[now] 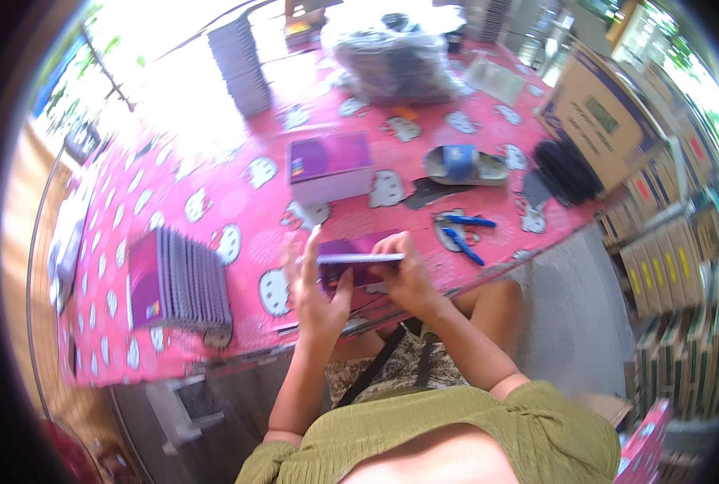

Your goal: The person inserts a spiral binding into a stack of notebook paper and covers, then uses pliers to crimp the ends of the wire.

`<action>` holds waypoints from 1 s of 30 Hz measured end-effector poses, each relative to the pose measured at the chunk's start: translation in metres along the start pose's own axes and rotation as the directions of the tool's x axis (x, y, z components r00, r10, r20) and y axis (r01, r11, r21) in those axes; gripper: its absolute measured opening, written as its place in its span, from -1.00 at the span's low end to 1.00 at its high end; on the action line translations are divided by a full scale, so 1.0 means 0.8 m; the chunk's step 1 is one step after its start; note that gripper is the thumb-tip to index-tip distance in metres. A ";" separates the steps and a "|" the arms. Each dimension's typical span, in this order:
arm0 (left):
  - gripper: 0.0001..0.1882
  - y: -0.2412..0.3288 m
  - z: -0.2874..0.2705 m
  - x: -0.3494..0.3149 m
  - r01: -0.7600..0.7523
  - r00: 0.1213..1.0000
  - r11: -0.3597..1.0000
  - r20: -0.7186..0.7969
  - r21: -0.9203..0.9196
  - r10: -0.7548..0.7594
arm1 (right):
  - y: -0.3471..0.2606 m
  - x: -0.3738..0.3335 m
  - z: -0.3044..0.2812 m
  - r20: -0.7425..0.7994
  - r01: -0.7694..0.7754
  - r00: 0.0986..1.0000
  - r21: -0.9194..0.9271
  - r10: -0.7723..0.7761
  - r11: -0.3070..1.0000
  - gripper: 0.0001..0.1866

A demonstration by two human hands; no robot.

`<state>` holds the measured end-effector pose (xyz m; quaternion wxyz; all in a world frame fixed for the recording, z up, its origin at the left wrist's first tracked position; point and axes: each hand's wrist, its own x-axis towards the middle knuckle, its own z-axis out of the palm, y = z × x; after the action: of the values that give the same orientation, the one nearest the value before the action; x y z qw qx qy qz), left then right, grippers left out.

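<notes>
A thin purple booklet (341, 274) with a white edge is held tilted up between my two hands, just above the near edge of the table. My left hand (317, 302) grips its left end, thumb on the near face and the other fingers stretched up along the side, slightly smeared by motion. At the right end, my right hand (408, 278) has its fingers closed round the booklet. Another purple surface (363, 244) shows just behind it, partly hidden. Farther back stands a stack of purple booklets (329, 165); to the left, a row of similar ones (178, 278) stands on edge.
A pink patterned cloth (246, 202) covers the table. Two blue pens (466, 234), a sandal-shaped item (466, 165) and a black bundle (567, 173) lie to the right. Behind are a tall stack (241, 68) and a plastic-wrapped bundle (395, 60). Cardboard boxes (601, 121) line the right side.
</notes>
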<state>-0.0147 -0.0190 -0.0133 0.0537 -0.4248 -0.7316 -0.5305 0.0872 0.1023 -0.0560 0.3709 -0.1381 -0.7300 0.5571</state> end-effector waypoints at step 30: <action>-0.80 0.004 0.025 0.037 -0.152 0.985 0.985 0.095 0.085 0.144 | -0.056 0.056 -0.147 0.173 0.196 0.976 -0.456 -0.130 0.868 -0.80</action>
<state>-0.0241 0.0145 -0.0041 0.0800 -0.4981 -0.7235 -0.4713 0.1473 0.1981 0.0146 0.3211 -0.1234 -0.8760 0.3380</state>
